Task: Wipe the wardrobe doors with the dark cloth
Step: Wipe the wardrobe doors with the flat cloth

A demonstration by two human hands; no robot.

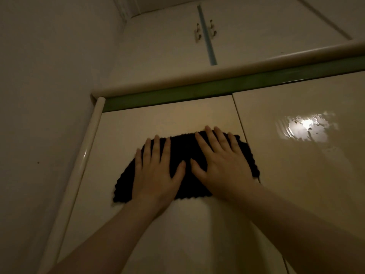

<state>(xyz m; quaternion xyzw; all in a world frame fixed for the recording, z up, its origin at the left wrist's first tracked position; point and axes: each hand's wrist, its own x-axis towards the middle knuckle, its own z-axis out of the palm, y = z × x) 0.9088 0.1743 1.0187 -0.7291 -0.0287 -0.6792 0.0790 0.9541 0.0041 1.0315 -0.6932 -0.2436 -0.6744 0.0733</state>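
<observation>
A dark fluffy cloth [187, 167] lies spread flat against the upper part of the left cream wardrobe door [158, 119]. Both hands press it against the door, side by side. My left hand [156, 173] covers the cloth's left half, fingers apart and pointing up. My right hand [221, 163] covers its right half, close to the gap between the two doors. The right wardrobe door [296, 175] is glossy and carries a bright light reflection.
A green strip [197, 91] and a rounded cream moulding [217, 70] run above the doors. Higher up are two upper cabinet doors with small handles [204, 30]. A rounded cream post [87, 155] and a plain wall [43, 95] stand at the left.
</observation>
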